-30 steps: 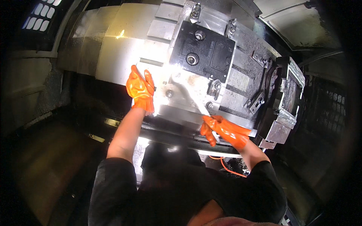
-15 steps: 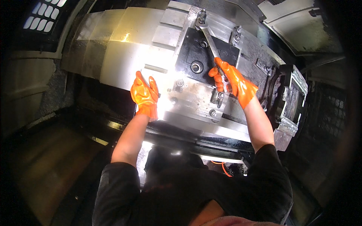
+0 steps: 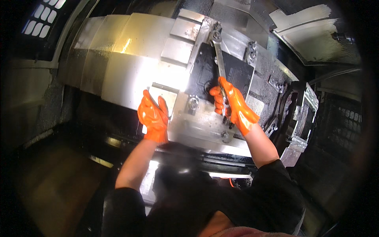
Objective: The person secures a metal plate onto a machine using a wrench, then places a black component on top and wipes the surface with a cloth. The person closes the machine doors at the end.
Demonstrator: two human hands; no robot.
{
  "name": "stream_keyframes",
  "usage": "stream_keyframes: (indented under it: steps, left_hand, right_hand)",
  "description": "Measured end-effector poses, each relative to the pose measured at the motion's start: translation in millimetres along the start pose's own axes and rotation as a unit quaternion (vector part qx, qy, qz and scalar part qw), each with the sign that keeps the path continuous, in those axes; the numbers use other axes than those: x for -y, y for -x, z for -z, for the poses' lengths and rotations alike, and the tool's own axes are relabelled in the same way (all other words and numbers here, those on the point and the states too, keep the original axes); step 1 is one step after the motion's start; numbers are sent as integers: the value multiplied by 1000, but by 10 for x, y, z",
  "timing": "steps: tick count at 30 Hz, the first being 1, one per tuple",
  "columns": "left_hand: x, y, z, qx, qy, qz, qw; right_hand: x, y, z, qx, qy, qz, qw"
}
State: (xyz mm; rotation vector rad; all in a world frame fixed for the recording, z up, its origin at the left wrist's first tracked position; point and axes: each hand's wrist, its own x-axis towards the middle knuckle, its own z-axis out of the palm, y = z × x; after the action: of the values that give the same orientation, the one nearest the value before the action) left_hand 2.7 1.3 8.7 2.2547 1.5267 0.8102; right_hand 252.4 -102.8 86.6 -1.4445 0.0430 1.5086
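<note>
In an orange glove, my right hand (image 3: 233, 103) is wrapped round the lower end of a long steel wrench (image 3: 220, 61). The wrench's far head sits at a clamp bolt (image 3: 216, 29) on the far side of a black block (image 3: 233, 71), and its shaft crosses over that block. My left hand (image 3: 154, 117), gloved in orange too, is by the near edge of the metal machine table (image 3: 122, 85). Its fingers point away from me, thumb apart, and no held thing shows in it. A small pale patch beside that palm is too hidden to name.
More clamp bolts stand around the block: one at its near left (image 3: 193, 103), another at its far right (image 3: 251, 51). A silver-edged machine part with dark hoses (image 3: 302, 114) rises at the right. Stepped metal covers (image 3: 94, 47) extend to the left.
My right hand has pulled the wrench's handle left and toward me, so the shaft stands steeper. The machine sits slightly lower in view. My left hand stays by the table edge.
</note>
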Motion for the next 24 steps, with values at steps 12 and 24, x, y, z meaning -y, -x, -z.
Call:
stream_keyframes:
  steps: [12,24]
  left_hand:
    - [48,44,-69,15,-19,55,998]
    - [139,147,-199,41,307,215,926]
  right_hand:
    - [0,82,19,52,24,42,997]
    - [-1788,2418,690,-32,30,-73,996]
